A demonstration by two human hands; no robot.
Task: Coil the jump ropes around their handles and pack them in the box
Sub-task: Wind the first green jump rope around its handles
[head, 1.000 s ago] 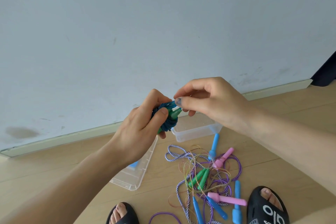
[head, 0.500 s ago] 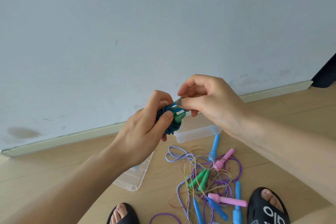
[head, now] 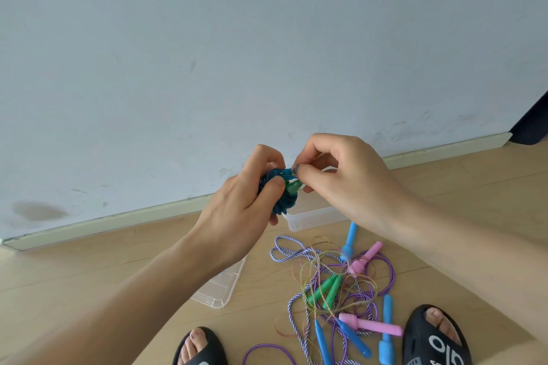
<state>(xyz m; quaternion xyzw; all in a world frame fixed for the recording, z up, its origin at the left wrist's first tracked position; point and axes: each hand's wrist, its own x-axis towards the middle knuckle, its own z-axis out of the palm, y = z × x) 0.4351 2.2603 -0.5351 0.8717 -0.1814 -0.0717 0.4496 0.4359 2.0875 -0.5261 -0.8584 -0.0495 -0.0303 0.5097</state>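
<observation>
In the middle of the frame the left hand (head: pixel 237 210) is closed around a small bundle of blue rope (head: pixel 281 195), with the thumb pressed on its front side. The bundle is wound around green handles (head: pixel 293 187), and only their tips show between the two hands. The right hand (head: pixel 350 184) comes from the right and pinches the free end of the blue rope between thumb and forefinger, just at the top of the bundle. Its other fingers are curled in. The two hands are almost touching each other above the floor.

Directly below the hands stands a clear plastic box (head: pixel 314 218) on the wooden floor (head: pixel 89 275), close to the baseboard (head: pixel 103 221) of the pale wall (head: pixel 267 38). Most of the box is hidden behind the right hand. A clear lid (head: pixel 219 290) lies flat to the left of it, partly under the left forearm.

In the lower right of the frame lies a tangled pile of ropes (head: pixel 335 284), near the box but not touching it. It has purple cord, a striped white and purple cord and a thin golden thread, all mixed together. Among them I see two green handles side by side, pink handles (head: pixel 370 326) and several blue handles (head: pixel 351 238).

At the bottom edge two feet in black sandals (head: pixel 436 341) stand on both sides of the pile.
</observation>
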